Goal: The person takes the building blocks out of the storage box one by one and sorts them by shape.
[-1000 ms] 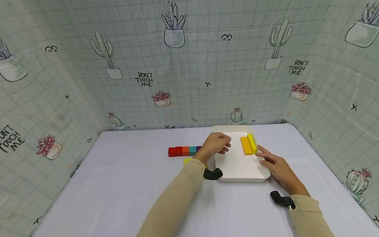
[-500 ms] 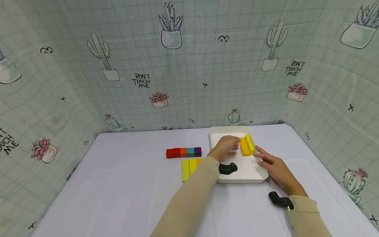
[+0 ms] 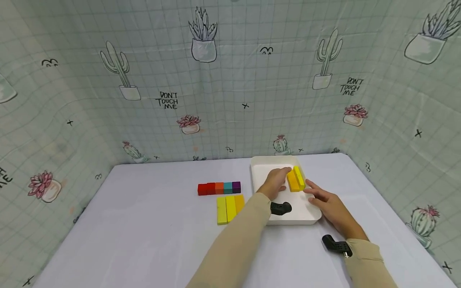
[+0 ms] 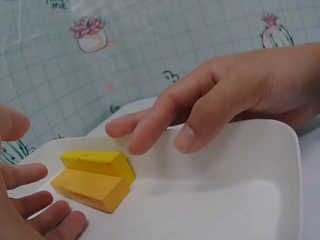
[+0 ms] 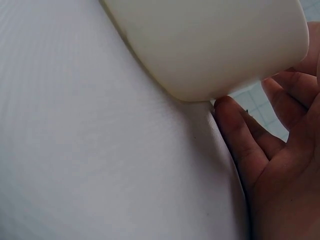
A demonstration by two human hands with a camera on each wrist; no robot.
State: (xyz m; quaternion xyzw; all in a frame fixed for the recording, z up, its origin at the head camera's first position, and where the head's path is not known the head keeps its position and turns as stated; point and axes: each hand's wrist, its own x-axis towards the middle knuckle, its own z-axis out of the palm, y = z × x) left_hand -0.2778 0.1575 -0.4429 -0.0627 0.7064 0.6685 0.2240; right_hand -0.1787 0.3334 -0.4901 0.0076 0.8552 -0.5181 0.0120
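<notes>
A shallow white tray [image 3: 300, 210] holds two long blocks side by side near its right wall: an orange-yellow block [image 4: 92, 190] and a bright yellow block [image 4: 95, 160]. Over the tray, my left hand [image 3: 274, 183] is at the left of the orange-yellow block, its thumb and fingers spread apart around the block's end. My right hand [image 3: 331, 206] lies at the tray's right side. In the left wrist view its thumb and first fingers [image 4: 185, 137] hang over the rim, while the right wrist view shows other fingers against the tray's outer wall.
Left of the tray, a row of small cubes [image 3: 219, 188] runs from red through orange and teal to purple. In front of it lie several long blocks [image 3: 230, 209], lime, yellow and orange, partly behind my left sleeve. A printed cloth [image 3: 223, 80] surrounds the white table [image 3: 144, 224].
My left hand has moved right and farther into the tray, up to the orange-yellow block, uncovering the purple cube and long blocks. The right hand keeps its place at the rim.
</notes>
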